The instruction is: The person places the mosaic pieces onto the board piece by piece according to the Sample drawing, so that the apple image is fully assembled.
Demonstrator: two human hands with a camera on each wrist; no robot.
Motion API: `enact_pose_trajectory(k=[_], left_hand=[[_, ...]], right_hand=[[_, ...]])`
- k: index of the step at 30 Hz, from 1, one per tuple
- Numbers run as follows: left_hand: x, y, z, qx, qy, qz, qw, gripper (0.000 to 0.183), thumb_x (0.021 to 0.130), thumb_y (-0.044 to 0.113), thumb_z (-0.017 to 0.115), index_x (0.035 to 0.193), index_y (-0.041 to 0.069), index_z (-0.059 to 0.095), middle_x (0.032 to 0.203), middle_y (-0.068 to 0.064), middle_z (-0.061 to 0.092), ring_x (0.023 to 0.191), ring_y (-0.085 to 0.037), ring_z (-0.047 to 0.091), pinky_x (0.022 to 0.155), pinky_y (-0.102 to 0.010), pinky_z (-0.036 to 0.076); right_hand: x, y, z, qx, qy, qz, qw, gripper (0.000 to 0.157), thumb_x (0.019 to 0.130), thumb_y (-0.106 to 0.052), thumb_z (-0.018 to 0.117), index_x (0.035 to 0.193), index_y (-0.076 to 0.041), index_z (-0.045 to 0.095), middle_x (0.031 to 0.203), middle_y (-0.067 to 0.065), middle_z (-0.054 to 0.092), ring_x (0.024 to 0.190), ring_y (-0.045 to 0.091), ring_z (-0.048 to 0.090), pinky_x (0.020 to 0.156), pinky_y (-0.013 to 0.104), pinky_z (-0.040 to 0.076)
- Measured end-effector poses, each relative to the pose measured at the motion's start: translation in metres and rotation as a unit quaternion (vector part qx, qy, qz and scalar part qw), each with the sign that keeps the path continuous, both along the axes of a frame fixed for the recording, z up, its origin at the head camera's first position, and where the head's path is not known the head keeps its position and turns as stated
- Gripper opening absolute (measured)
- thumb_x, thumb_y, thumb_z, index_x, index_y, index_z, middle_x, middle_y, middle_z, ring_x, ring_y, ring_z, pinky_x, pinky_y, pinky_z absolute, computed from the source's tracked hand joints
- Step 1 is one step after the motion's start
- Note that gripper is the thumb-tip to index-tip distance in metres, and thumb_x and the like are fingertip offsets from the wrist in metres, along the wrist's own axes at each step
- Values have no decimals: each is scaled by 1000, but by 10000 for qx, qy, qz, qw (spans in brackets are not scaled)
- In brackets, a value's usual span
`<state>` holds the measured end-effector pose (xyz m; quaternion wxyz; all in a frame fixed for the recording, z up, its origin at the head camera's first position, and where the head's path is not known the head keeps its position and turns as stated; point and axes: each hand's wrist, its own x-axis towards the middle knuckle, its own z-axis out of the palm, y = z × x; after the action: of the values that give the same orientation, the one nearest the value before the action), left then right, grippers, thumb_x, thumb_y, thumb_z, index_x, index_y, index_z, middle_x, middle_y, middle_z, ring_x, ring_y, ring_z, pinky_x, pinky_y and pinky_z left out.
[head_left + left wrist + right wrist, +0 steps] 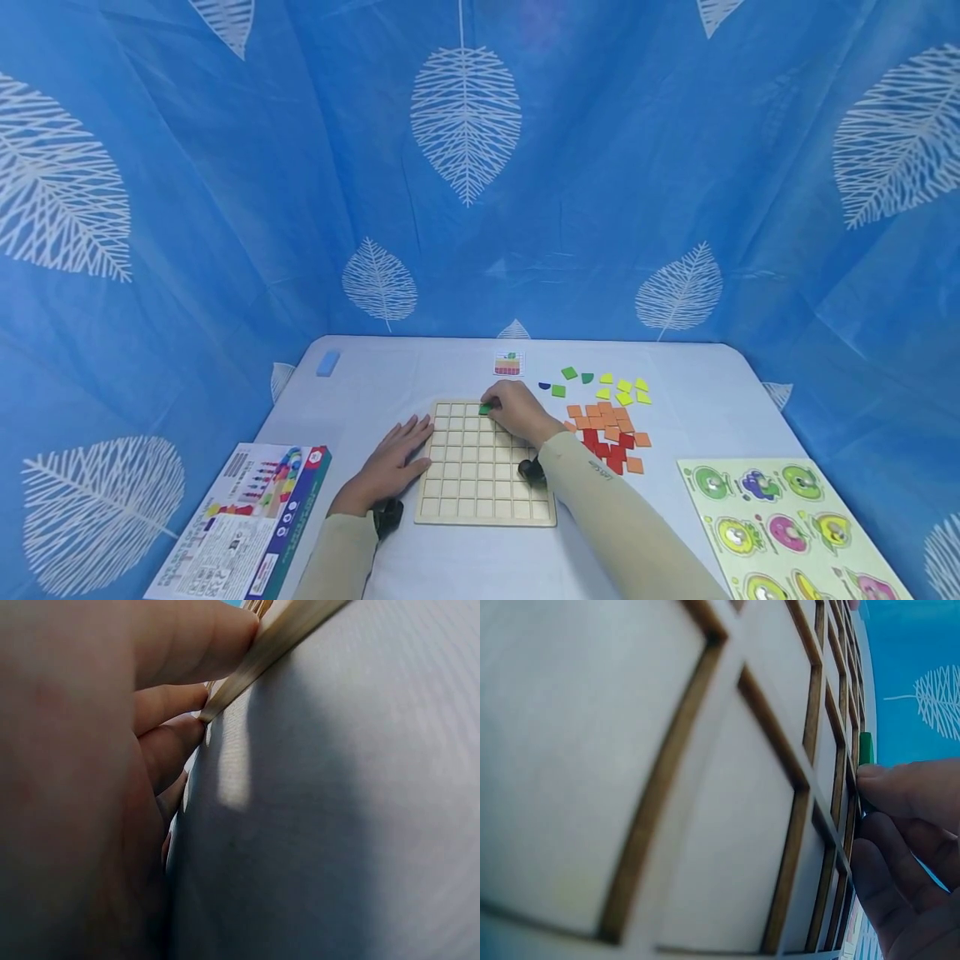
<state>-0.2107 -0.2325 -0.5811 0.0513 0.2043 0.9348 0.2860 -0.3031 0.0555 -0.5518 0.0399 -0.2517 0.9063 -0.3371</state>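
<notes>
A pale wooden grid board [457,489] lies on the white table, its square cells without tiles except where the right hand is. At the board's far edge my right hand [517,410] pinches a small green tile [484,409] between thumb and fingers, over a top-row cell. The right wrist view shows the same green tile [866,748] standing up past the thumb tip. My left hand [390,465] lies flat at the board's left side, fingers extended. In the left wrist view its fingertips touch the board's edge [281,646].
Right of the board lie loose orange tiles [602,414], red tiles [617,453], yellow pieces [624,386] and green pieces [570,372]. A picture card [508,363] and blue block [327,363] are at the back. A box [240,517] stands left, a fruit puzzle board [787,533] right.
</notes>
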Motion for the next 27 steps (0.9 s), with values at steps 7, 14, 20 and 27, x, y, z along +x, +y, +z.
enact_pose_trajectory(k=[7, 14, 20, 27], left_hand=[[0, 1, 0, 16, -10, 32, 10000, 62, 109, 30, 60, 162, 5, 40, 170, -9, 30, 158, -32, 17, 127, -51, 10], [0, 1, 1, 37, 15, 55, 10000, 62, 108, 31, 60, 162, 5, 41, 169, -9, 31, 158, -32, 18, 127, -52, 10], [-1, 1, 0, -65, 30, 39, 10000, 63, 108, 31, 60, 162, 4, 41, 170, -9, 30, 158, -32, 18, 127, -50, 10], [-2, 1, -1, -122, 51, 10, 9999, 62, 109, 31, 59, 161, 3, 42, 169, -10, 31, 158, -32, 19, 128, -49, 10]], right_hand=[[-2, 2, -2, -49, -20, -80, 10000, 23, 96, 0, 75, 117, -8, 79, 114, 4, 73, 109, 20, 68, 93, 38, 58], [-1, 2, 1, -63, -90, -158, 9998, 21, 96, -1, 75, 115, -8, 80, 113, 3, 73, 105, 18, 67, 91, 37, 58], [-1, 2, 0, -66, -185, -195, 9996, 22, 97, -2, 74, 116, -9, 80, 116, 3, 72, 109, 19, 67, 93, 37, 57], [-1, 3, -3, -85, -320, -251, 9991, 23, 97, -2, 73, 118, -10, 80, 121, 4, 72, 115, 20, 66, 97, 38, 56]])
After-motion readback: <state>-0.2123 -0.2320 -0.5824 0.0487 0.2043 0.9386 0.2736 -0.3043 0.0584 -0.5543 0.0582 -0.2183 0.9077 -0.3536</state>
